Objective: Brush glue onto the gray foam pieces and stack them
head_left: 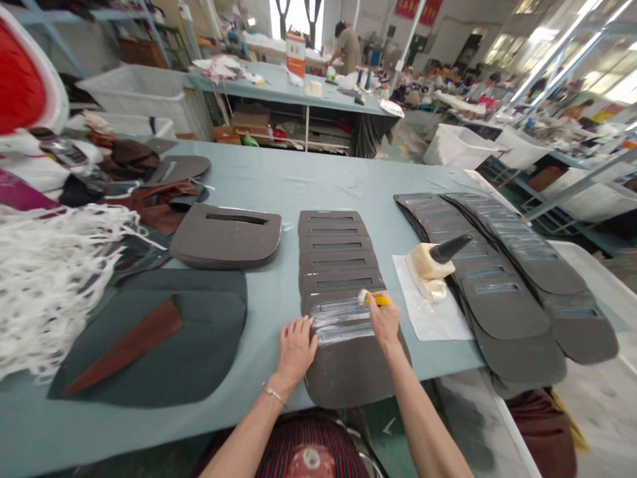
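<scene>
1. Yellow-handled brush with pale bristles: over the front of the overlapping dark grey slotted panels, on white smears; right hand's fingers clamped on its handle.
2. Left hand: fingers close together, at the panels' left edge.
3. Cream block-shaped container with black cone nozzle: on white sheet, right of the panels.
4. Blue-green tabletop: beneath all.
</scene>
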{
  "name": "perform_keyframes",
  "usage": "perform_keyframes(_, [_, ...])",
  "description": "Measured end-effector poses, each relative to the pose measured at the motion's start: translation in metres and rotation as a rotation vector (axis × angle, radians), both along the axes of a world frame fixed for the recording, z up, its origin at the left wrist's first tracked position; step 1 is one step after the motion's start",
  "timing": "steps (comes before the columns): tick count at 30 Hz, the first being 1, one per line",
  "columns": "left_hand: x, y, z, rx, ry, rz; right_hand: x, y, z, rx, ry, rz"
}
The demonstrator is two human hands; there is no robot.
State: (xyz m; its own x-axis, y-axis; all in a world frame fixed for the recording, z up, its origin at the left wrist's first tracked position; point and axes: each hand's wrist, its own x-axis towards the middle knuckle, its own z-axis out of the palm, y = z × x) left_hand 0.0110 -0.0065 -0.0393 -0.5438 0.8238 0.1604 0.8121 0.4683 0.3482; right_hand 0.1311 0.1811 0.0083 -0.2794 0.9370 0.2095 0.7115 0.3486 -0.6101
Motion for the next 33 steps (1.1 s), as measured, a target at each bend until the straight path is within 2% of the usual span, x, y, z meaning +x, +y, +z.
perform_keyframes(2, [0.0,0.0,0.001,0.004,-0.006,0.004,-0.028,-0.031,-0.003,-0.067,0.103,0.228])
perform_keyframes(4, [0.001,0.0,0.001,0.006,-0.015,0.006,-0.043,-0.048,-0.007,-0.131,0.118,0.356])
perform_keyframes(6, [0.001,-0.001,0.001,0.011,-0.026,0.011,-0.04,-0.044,-0.011,-0.142,0.07,0.294])
perform_keyframes(9, [0.0,-0.002,0.001,0.036,-0.053,0.014,-0.012,-0.01,-0.008,-0.11,0.003,0.102])
perform_keyframes(12, [-0.006,0.001,0.004,0.061,-0.111,0.039,0.003,0.015,0.006,-0.154,0.088,0.11])
perform_keyframes(14, [-0.013,0.006,0.007,0.074,-0.139,0.071,-0.008,0.01,0.014,-0.163,0.184,0.179])
perform_keyframes(16, [-0.02,0.014,0.01,0.089,-0.131,0.072,-0.032,-0.008,0.017,-0.149,0.266,0.258])
perform_keyframes(19, [-0.026,0.024,0.012,0.078,-0.088,0.016,-0.069,-0.035,0.013,-0.166,0.329,0.397])
perform_keyframes(21, [-0.027,0.028,0.01,0.046,-0.061,-0.017,-0.077,-0.033,0.005,-0.191,0.296,0.43])
perform_keyframes(23, [-0.026,0.029,0.007,0.018,-0.031,-0.031,-0.063,-0.012,-0.002,-0.199,0.237,0.347])
perform_keyframes(27, [-0.023,0.029,0.002,-0.006,0.009,-0.023,-0.001,0.054,-0.004,-0.11,0.1,0.065])
perform_keyframes(30, [-0.02,0.03,0.002,0.004,-0.007,-0.026,0.031,0.082,0.004,-0.019,0.007,0.026])
perform_keyframes(33, [-0.023,0.033,0.001,0.037,-0.123,-0.012,0.05,0.09,0.018,0.021,0.078,0.008])
